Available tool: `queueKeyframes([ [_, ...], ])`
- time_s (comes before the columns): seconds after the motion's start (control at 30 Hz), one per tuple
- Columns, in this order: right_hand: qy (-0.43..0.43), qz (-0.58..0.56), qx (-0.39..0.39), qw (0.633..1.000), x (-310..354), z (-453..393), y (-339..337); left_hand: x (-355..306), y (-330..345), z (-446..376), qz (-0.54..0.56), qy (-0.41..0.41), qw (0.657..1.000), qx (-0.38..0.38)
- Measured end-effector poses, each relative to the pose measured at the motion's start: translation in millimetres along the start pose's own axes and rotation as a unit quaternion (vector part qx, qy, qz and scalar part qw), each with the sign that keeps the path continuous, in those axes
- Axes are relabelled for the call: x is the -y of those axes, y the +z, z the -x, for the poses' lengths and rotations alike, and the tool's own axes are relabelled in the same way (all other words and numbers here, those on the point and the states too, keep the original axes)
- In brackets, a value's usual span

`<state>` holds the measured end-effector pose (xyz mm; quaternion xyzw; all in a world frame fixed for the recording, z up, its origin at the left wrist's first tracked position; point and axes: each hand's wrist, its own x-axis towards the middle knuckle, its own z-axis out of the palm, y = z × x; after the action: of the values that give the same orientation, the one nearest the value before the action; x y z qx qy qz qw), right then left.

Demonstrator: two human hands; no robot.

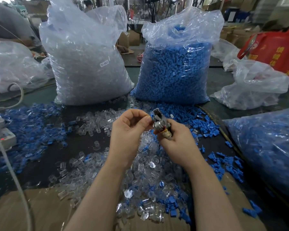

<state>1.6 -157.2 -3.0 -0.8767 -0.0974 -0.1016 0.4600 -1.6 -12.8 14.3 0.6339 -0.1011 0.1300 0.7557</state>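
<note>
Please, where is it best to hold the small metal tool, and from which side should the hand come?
Hold the metal tool by its wrapped handle, below the round collar, coming from the lower right, as the right hand does. The handle slants that way, leaving the head free for the blue part the left hand pinches.

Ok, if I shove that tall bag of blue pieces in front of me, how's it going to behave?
The bag of blue pieces looks packed nearly full, so probably heavy and slow to slide. Its thin clear film is crinkled and loose on top, so it would likely sag rather than lift stiffly.
</note>
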Motion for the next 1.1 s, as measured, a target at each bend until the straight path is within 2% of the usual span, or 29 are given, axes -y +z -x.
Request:
queueKeyframes([
  [0.57, -0.014, 0.041, -0.017, 0.999, -1, 1, 2, -2, 0, 0, -0.009, -0.022, 1.000, -0.012],
  [0.63, -0.011, 0.057, -0.030, 0.998, -3, 1, 2, -6, -8, -4, -0.029, -0.038, 0.998, -0.027],
  [0.7, -0.007, 0.072, -0.044, 0.996, -5, 0, 1, -8, -26, -9, -0.104, -0.044, 0.991, -0.068],
  [0.77, 0.002, 0.080, -0.055, 0.995, -9, 0, 0, -7, -55, -13, -0.236, -0.039, 0.961, -0.137],
  [0.8, 0.002, 0.081, -0.060, 0.995, -10, 0, -1, -7, -71, -14, -0.320, -0.039, 0.931, -0.174],
  [0.9, -0.002, 0.081, -0.069, 0.994, -13, 1, -2, -3, -114, -12, -0.546, -0.097, 0.794, -0.249],
  [0.97, -0.005, 0.090, -0.071, 0.993, -13, 1, -1, 0, -134, -10, -0.613, -0.180, 0.725, -0.257],
  [1.03, -0.004, 0.098, -0.070, 0.993, -13, 1, 0, 3, -146, -9, -0.630, -0.237, 0.694, -0.257],
  [1.1, 0.000, 0.099, -0.068, 0.993, -13, 1, 0, 6, -153, -8, -0.630, -0.254, 0.686, -0.262],
])
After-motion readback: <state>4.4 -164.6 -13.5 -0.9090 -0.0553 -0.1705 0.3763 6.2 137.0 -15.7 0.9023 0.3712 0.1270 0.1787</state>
